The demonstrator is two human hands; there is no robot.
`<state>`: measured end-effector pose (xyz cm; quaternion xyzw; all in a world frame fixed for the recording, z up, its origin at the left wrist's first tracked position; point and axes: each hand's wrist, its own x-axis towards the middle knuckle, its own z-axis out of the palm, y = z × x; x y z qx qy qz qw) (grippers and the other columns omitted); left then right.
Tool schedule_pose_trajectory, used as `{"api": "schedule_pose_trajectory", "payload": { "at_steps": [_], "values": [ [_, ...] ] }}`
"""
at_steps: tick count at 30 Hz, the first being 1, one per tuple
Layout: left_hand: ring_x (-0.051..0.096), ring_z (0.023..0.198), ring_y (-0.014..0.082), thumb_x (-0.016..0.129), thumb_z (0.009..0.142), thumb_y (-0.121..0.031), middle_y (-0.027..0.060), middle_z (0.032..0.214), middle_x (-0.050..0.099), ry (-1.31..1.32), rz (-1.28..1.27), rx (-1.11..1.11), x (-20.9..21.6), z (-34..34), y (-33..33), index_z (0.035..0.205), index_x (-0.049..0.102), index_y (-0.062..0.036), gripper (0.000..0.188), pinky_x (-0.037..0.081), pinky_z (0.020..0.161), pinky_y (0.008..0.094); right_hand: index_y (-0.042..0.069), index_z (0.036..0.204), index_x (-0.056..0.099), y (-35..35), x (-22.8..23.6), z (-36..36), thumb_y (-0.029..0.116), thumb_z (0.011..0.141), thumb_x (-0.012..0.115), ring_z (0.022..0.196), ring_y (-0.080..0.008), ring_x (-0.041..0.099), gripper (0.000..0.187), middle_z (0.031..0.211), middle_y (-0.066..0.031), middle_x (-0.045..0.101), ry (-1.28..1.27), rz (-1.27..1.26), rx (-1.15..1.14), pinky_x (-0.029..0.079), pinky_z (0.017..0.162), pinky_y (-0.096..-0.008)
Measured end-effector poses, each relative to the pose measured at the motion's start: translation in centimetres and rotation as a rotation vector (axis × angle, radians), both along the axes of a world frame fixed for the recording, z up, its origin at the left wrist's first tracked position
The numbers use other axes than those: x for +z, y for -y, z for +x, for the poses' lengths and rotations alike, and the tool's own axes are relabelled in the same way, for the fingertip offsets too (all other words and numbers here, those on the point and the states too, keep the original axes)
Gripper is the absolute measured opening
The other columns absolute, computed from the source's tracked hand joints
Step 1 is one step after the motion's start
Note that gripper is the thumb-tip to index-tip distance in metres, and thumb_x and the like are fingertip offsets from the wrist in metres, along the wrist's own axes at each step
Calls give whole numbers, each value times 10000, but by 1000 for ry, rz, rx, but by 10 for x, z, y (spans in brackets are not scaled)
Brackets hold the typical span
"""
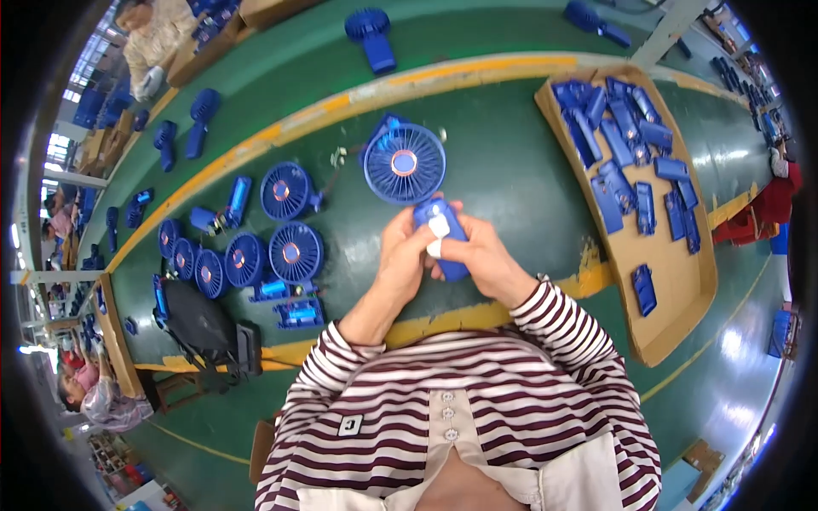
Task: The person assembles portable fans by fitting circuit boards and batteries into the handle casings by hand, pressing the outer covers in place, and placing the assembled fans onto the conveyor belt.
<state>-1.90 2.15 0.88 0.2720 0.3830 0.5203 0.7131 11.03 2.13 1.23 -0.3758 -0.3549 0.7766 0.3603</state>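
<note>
In front of my chest, a blue handheld fan (452, 269) is gripped by its handle between both hands. Its round grille (385, 180) points away from me over the green table. My left hand (399, 254) wraps the handle's left side, and my right hand (492, 262) closes on its right side. Both thumbs, wearing white finger covers, press on the handle's face. Just beyond the grille lies another blue part (380, 128), partly hidden by it. To the left rest several loose fan heads (286, 191) and opened handles (299, 312) with wires.
A cardboard tray (660, 328) of blue handle shells (645, 289) stands at the right. A black bag (194, 319) sits at the table's left. Past a yellow-edged rail (341, 104), finished fans (371, 38) lie on a green belt. A person (158, 43) works at the far left.
</note>
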Motion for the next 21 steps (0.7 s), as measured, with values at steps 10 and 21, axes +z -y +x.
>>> {"api": "schedule_pose_trajectory", "payload": {
  "at_steps": [10, 21],
  "values": [
    [633, 755, 277, 512, 797, -133, 207, 892, 608, -403, -109, 78, 69, -88, -92, 988, 484, 42, 260, 527, 670, 362, 15, 935, 571, -56, -35, -16, 177, 817, 576, 564, -202, 605, 201, 677, -96, 617, 682, 777, -342, 468, 526, -317],
    [584, 963, 309, 735, 580, -263, 194, 987, 619, -1460, 29, 571, 18, -180, -286, 1006, 602, -9, 514, 444, 835, 361, 19, 929, 587, -63, -52, -16, 95, 776, 607, 565, -178, 596, 171, 680, -110, 620, 659, 783, -383, 473, 543, -275]
  ]
}}
